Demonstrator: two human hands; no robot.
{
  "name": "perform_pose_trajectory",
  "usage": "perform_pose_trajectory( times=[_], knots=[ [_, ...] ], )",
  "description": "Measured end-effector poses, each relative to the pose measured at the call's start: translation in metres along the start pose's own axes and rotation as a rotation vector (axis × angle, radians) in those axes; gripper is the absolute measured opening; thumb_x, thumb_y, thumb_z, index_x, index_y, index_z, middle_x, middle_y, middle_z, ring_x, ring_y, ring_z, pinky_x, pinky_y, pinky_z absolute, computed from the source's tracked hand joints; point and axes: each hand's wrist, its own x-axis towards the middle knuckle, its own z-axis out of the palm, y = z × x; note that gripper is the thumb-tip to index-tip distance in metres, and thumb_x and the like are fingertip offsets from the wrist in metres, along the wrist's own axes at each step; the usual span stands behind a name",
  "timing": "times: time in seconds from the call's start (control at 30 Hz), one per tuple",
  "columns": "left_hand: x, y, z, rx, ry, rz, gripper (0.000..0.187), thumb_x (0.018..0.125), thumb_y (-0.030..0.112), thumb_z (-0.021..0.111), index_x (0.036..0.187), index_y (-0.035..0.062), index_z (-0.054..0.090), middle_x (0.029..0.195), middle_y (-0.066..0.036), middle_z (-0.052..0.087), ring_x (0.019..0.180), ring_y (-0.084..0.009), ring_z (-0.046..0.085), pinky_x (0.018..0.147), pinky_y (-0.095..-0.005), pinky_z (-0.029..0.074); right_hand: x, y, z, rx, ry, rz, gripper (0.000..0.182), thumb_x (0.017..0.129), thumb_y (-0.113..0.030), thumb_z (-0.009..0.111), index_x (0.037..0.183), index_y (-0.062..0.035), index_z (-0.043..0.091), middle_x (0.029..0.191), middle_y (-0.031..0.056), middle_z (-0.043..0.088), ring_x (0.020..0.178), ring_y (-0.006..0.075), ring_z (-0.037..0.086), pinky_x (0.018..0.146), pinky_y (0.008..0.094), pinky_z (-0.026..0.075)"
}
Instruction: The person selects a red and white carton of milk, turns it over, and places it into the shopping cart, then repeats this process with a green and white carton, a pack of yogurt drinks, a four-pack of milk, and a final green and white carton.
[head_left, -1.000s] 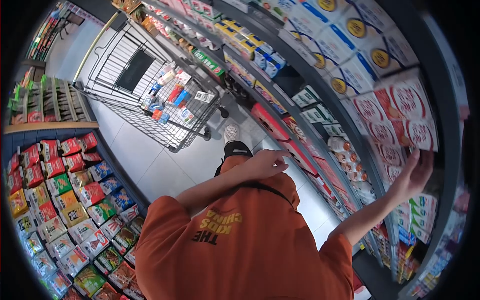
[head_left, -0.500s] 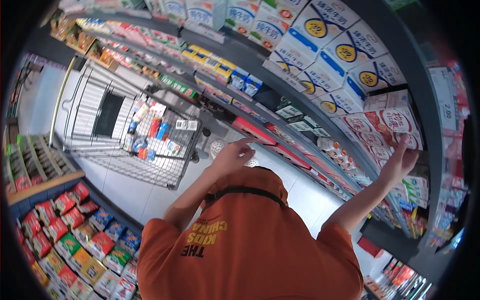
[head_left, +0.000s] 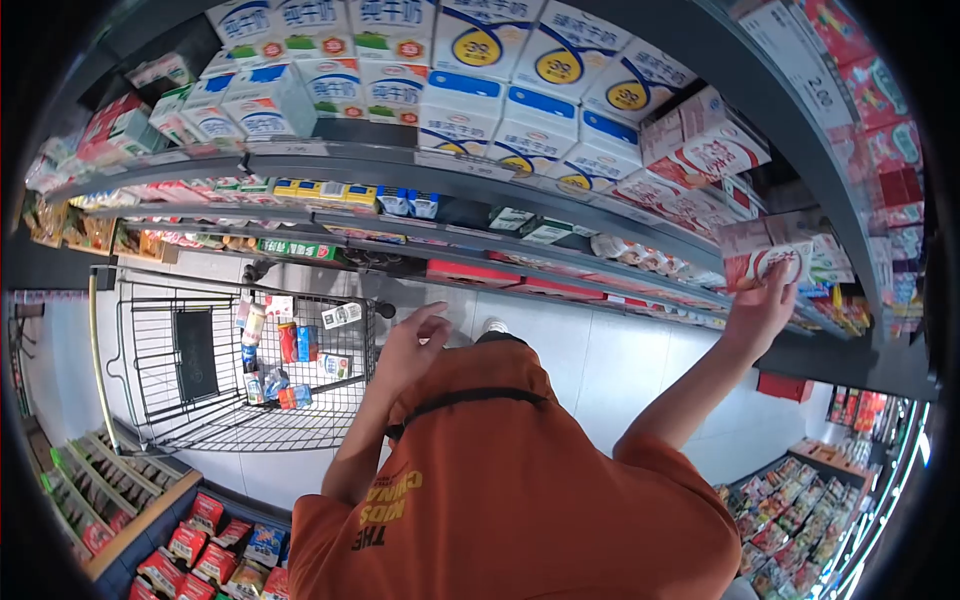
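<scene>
My right hand (head_left: 768, 312) grips a small red-and-white milk carton (head_left: 750, 268) at the front of the shelf, with fingers and thumb on its near face. The carton's pinkish side faces up, and it stands out from the stack. Just beyond it are matching red-and-white cartons (head_left: 705, 152) on the shelf. My left hand (head_left: 410, 348) hovers before my waist, fingers loosely bent and apart, with nothing in it. Close to its left side is a wire shopping cart (head_left: 215, 440) holding several packaged goods (head_left: 287, 343).
White-and-blue milk boxes (head_left: 485, 45) fill the upper shelf, whose grey edge (head_left: 330, 165) runs across the view. Bins of bagged snacks (head_left: 190, 545) stand at lower left. More packets (head_left: 790, 520) lie in a bin at lower right. Tiled floor (head_left: 560, 345) shows between.
My right hand has closed on a red-and-white carton and drawn it out from the stack. My view has turned, so the shelves now run more level. My left hand stays near my waist.
</scene>
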Motion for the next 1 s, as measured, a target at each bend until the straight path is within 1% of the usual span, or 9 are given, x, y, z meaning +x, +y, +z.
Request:
perform_pose_trajectory(
  times=[0.07,0.13,0.2,0.33,0.4,0.53,0.7,0.8,1.0],
  knots=[
    [-0.003,0.013,0.005,-0.069,-0.027,0.071,0.043,0.087,0.012,0.067,0.127,0.001,0.054,0.096,-0.012,0.07,0.093,-0.0212,0.069,0.081,-0.0329,0.054,-0.029,0.008,0.002,0.215,0.035,0.258,0.038,0.096,-0.022,0.057,0.126,0.0008,0.049,0.115,0.0105,0.063,0.105,0.0215,0.062,0.087,0.0327,0.053],
    [0.002,0.038,0.017,-0.159,-0.077,0.189,0.052,0.084,0.012,0.073,0.13,0.002,0.052,0.103,-0.013,0.068,0.098,-0.0208,0.067,0.083,-0.0331,0.053,-0.063,0.024,0.014,0.192,-0.154,0.445,0.043,0.095,-0.022,0.057,0.129,0.0024,0.048,0.117,0.0114,0.062,0.108,0.0216,0.062,0.093,0.0356,0.05],
    [-0.001,0.089,0.018,-0.206,-0.109,0.367,0.074,0.073,0.014,0.083,0.135,0.0003,0.046,0.124,-0.018,0.057,0.111,-0.0246,0.06,0.091,-0.0361,0.05,-0.093,0.036,0.049,0.229,-0.293,0.66,0.045,0.091,-0.018,0.059,0.129,0.0039,0.049,0.117,0.0115,0.062,0.108,0.0218,0.061,0.096,0.037,0.048],
    [-0.006,0.131,0.021,0.199,0.203,0.719,0.086,0.066,0.019,0.087,0.139,0.0038,0.043,0.131,-0.017,0.049,0.115,-0.0301,0.056,0.092,-0.0363,0.05,-0.129,0.049,0.11,0.381,-0.393,0.952,0.038,0.087,-0.005,0.063,0.121,0.0005,0.048,0.112,0.0116,0.063,0.1,0.0187,0.065,0.087,0.0333,0.053],
    [-0.009,0.12,0.021,0.234,0.253,0.705,0.091,0.062,0.022,0.089,0.138,0.0027,0.042,0.132,-0.019,0.048,0.115,-0.0329,0.056,0.09,-0.037,0.051,-0.138,0.047,0.127,0.318,-0.461,0.98,0.036,0.088,-0.007,0.063,0.119,-0.0004,0.044,0.111,0.0136,0.063,0.099,0.0199,0.065,0.082,0.0347,0.057],
    [-0.021,0.111,0.016,0.154,0.383,0.419,0.087,0.062,0.018,0.087,0.136,0.0012,0.043,0.121,-0.018,0.056,0.108,-0.0328,0.061,0.09,-0.0376,0.052,-0.14,0.053,0.143,0.219,-0.636,0.971,0.031,0.091,-0.01,0.062,0.116,-0.001,0.045,0.107,0.0146,0.064,0.097,0.0212,0.066,0.078,0.0353,0.06],
    [-0.023,0.085,-0.01,-0.428,0.31,0.216,0.079,0.07,0.008,0.079,0.137,-0.0064,0.039,0.127,-0.018,0.055,0.115,-0.0191,0.057,0.096,-0.0339,0.049,-0.143,0.063,0.169,0.155,-0.822,0.966,0.039,0.094,-0.015,0.061,0.125,0.0006,0.045,0.114,0.0155,0.062,0.103,0.0207,0.063,0.085,0.0375,0.057],
    [-0.027,0.075,-0.023,-0.656,0.287,0.204,0.077,0.072,0.006,0.077,0.138,-0.0064,0.04,0.128,-0.018,0.054,0.117,-0.02,0.055,0.099,-0.0343,0.047,-0.148,0.07,0.183,0.161,-0.929,1.014,0.048,0.093,-0.016,0.063,0.133,0.0014,0.044,0.118,0.0143,0.06,0.111,0.0201,0.059,0.09,0.0366,0.054],
    [-0.035,0.062,-0.036,-0.157,0.44,0.317,0.078,0.064,0.007,0.08,0.135,0.0037,0.047,0.124,-0.016,0.057,0.112,-0.0248,0.059,0.095,-0.0347,0.047,-0.156,0.088,0.199,0.162,-1.063,0.931,0.061,0.088,-0.008,0.067,0.142,0.001,0.04,0.124,0.0113,0.059,0.114,0.0177,0.055,0.098,0.032,0.044]
  ],
)
